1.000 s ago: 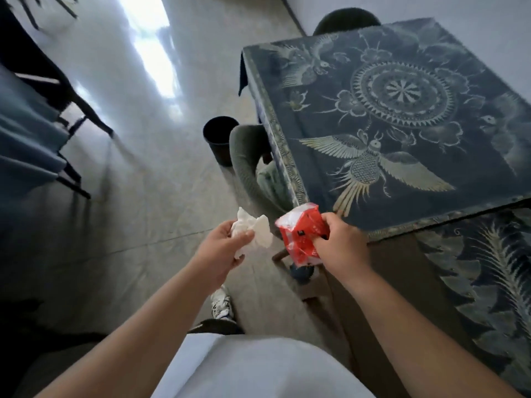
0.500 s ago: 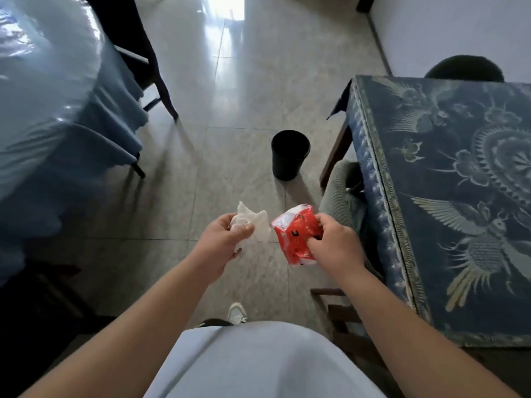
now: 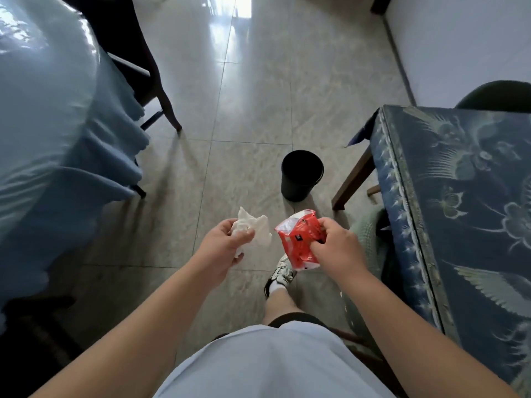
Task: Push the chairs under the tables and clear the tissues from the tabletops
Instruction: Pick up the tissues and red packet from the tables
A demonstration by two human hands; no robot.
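Observation:
My left hand [image 3: 222,248] grips a crumpled white tissue [image 3: 255,229] at waist height over the tiled floor. Beside it my right hand [image 3: 336,249] holds a red tissue packet [image 3: 300,239] with a white torn top. A black waste bin [image 3: 301,175] stands on the floor just ahead of both hands. On the right is a square table with a dark blue bird-patterned cloth [image 3: 465,202]. A green cushioned chair [image 3: 366,239] is tucked at its near side, partly hidden by my right arm.
A round table with a light blue cloth [image 3: 51,133] fills the left side, with a dark wooden chair [image 3: 135,58] behind it. Another dark chair back [image 3: 497,94] shows beyond the square table, by the white wall. Open tiled floor runs between the tables.
The view has turned left and moved toward the bin, which now lies closer and straight ahead. The patterned table has slid to the right edge. Both hands hold the same things.

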